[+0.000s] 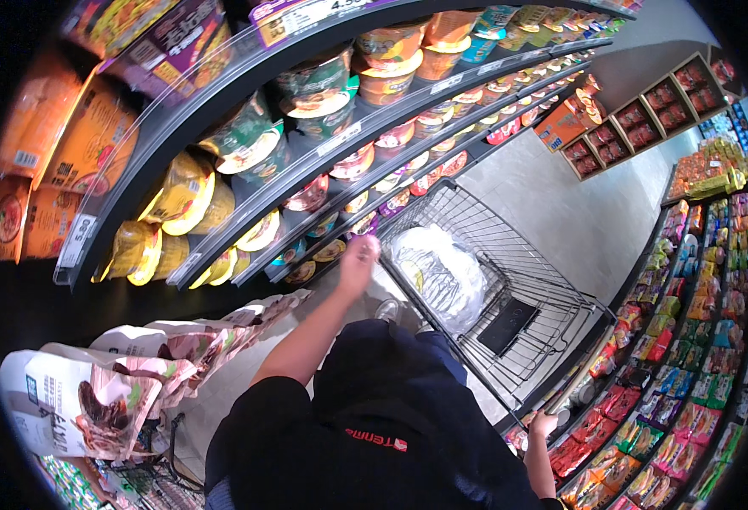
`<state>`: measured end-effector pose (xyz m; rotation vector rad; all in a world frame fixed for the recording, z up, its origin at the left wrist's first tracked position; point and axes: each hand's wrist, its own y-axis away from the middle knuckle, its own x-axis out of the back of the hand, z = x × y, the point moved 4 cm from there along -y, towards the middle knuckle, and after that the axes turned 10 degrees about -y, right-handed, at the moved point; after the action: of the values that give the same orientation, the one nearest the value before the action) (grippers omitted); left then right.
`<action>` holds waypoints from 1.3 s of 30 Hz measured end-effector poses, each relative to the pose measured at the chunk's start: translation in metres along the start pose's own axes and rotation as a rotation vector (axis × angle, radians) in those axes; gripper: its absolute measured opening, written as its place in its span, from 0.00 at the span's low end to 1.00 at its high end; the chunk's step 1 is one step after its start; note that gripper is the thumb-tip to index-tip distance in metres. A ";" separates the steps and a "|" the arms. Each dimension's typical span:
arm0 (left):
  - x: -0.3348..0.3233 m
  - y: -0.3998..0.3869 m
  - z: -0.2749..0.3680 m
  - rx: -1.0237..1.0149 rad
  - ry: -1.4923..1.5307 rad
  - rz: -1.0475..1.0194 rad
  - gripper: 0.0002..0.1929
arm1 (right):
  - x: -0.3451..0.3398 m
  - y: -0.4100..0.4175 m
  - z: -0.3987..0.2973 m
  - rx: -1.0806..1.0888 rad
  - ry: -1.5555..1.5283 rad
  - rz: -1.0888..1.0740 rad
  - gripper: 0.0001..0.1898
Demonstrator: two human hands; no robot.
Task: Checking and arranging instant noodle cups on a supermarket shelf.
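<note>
My right hand (542, 424) is wrapped around the end of the handle (581, 376) of a black wire shopping cart (533, 248). Inside the cart lies a shiny clear plastic bag (441, 274), its contents hard to make out. My left hand (359, 260) is stretched out in front of me, blurred, between the cart's side and the lowest shelf of instant noodle bowls. Its fingers look curled, and whether they hold anything is unclear. Just past it shows a purple-rimmed noodle bowl (365, 224) on the shelf.
Tiered shelves (297, 159) of noodle bowls rise on the left. Large printed bags (87, 401) stand behind my left arm. Racks of packaged snacks (673, 357) run along the right. A divided display (644, 121) stands ahead on the grey tile floor (558, 210).
</note>
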<state>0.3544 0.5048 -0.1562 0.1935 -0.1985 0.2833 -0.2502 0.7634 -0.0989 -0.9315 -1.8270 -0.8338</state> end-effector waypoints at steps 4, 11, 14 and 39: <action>0.062 -0.031 0.012 0.113 0.169 0.431 0.19 | -0.005 -0.020 0.014 0.064 0.020 0.100 0.14; 0.092 -0.040 0.038 0.212 0.384 0.635 0.35 | -0.008 -0.032 0.008 0.069 0.095 0.038 0.16; 0.089 -0.042 0.045 0.231 0.514 0.580 0.38 | -0.014 -0.050 0.035 0.113 0.212 0.095 0.21; 0.168 0.025 0.026 0.251 0.722 0.926 0.36 | -0.004 -0.045 0.009 0.035 0.164 0.026 0.22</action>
<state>0.5009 0.5657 -0.0901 0.2259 0.4909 1.2750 -0.2913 0.7472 -0.1131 -0.8386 -1.6797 -0.8349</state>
